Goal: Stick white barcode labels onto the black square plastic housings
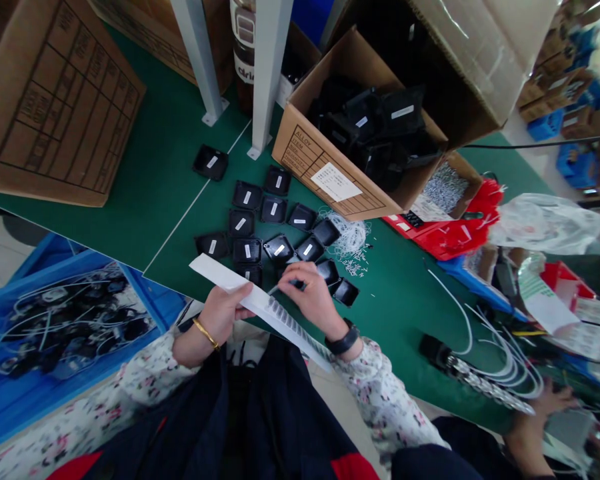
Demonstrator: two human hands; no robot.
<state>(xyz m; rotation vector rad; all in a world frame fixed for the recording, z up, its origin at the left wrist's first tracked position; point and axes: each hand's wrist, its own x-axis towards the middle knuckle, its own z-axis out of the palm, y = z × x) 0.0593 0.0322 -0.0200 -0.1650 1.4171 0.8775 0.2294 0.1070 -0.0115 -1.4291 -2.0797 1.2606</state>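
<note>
Grasping a long, narrow, white label strip (pixel 265 310) between thumb and fingers of the left hand (pixel 223 315), over the near edge of the green worktable (pixel 395 300). Slanting from upper left to lower right, showing a plain white end beyond the left hand and a row of grey, roughly rectangular patches along the other half. Pinching a slim pale piece (pixel 274 290) at the strip's upper edge with the fingertips of the right hand (pixel 314 297). Lying just beyond: black plastic housings (pixel 275 241) with small white labels.
</note>
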